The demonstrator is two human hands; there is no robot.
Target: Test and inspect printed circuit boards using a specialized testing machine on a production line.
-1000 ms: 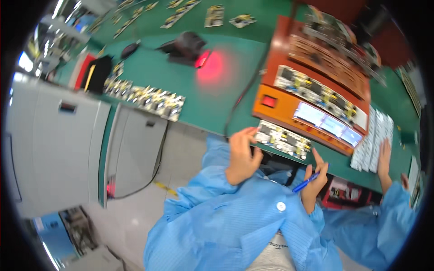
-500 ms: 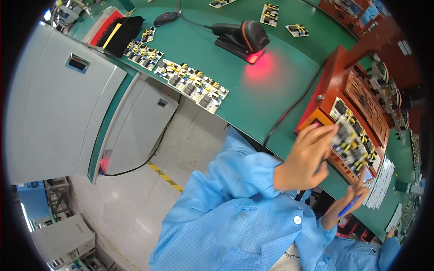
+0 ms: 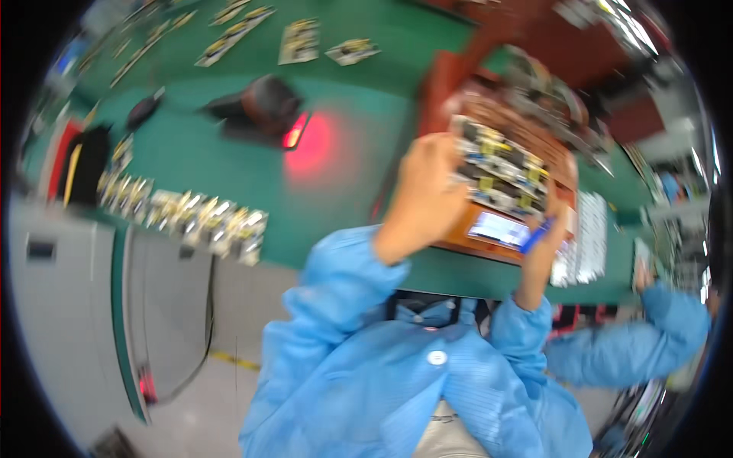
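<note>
My left hand (image 3: 427,191) grips the left end of a populated circuit board (image 3: 492,191), its fingers closed on the edge. At the board's right end is my right hand (image 3: 548,240), fingers closed, with a slim blue pen-like stick (image 3: 537,235) held in it. The board is over the front of a red-brown test fixture (image 3: 443,90). Just behind it, a second row of board parts (image 3: 508,149) appears to lie in the fixture; blur hides whether the two touch. A small lit screen (image 3: 498,227) shows on the fixture's orange front, below the board.
A black barcode scanner (image 3: 267,107) on its stand throws red light on the green bench. Boards line the left front edge (image 3: 206,221), and several lie at the back (image 3: 299,42). White strips (image 3: 584,240) lie right of the fixture. A co-worker's blue sleeve (image 3: 634,340) is at right.
My view has swung right, so the bench things appear shifted left. The held board has levelled out, and both hands are now at its two ends, closer to the fixture.
</note>
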